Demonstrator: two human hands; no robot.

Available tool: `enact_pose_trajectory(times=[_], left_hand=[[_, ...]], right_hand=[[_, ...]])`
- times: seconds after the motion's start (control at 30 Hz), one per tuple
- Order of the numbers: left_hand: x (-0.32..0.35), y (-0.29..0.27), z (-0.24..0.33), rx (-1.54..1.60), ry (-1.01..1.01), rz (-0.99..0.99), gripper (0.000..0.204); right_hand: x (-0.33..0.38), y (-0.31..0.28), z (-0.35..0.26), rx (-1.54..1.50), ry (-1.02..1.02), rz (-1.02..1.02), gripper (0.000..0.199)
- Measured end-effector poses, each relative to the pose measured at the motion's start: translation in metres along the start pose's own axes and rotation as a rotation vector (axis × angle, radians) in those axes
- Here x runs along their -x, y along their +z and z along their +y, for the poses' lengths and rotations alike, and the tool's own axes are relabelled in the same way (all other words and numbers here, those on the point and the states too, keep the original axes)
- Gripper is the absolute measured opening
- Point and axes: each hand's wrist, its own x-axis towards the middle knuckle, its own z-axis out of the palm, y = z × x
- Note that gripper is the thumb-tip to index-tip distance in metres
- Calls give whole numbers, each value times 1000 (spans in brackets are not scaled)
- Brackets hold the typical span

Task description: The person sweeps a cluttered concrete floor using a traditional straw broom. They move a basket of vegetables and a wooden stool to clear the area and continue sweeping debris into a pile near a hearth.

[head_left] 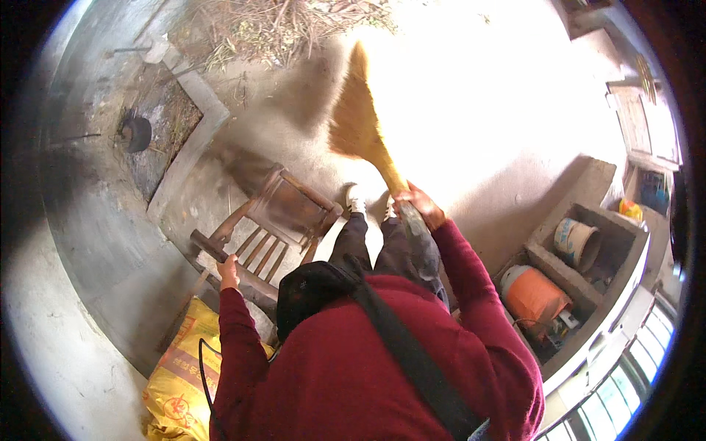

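Note:
My right hand (418, 204) grips the handle of a straw broom (358, 117), whose golden bristles fan out over the sunlit concrete floor ahead of my feet. My left hand (229, 273) rests on the top rail of a brown wooden chair (283, 209) that stands to my left, close to my legs. Both arms are in dark red sleeves. A black strap and pouch hang across my chest.
A yellow sack (175, 367) lies at lower left. Dry twigs (279, 26) are heaped at the top. A raised concrete kerb (193, 140) runs at left beside a round dark thing (137, 132). At right, a concrete shelf (625, 235) holds a bucket (577, 242) and an orange container (533, 294).

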Motion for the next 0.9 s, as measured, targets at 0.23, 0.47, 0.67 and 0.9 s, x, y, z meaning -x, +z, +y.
enact_pose_trajectory(times=[0.23, 0.47, 0.67, 0.9], left_hand=[[-12, -16, -72, 12, -394, 58, 77], [-44, -46, -199, 45, -430, 99, 81], [-9, -34, -203, 35, -562, 111, 88], [-21, -15, -235, -306, -583, 160, 98]], right_hand=[[-82, 63, 45, -3, 237, 6, 20], [-136, 85, -15, 152, 138, -415, 30], [-45, 79, -27, 413, 194, -65, 68], [-63, -3, 17, 774, 199, 116, 40]])
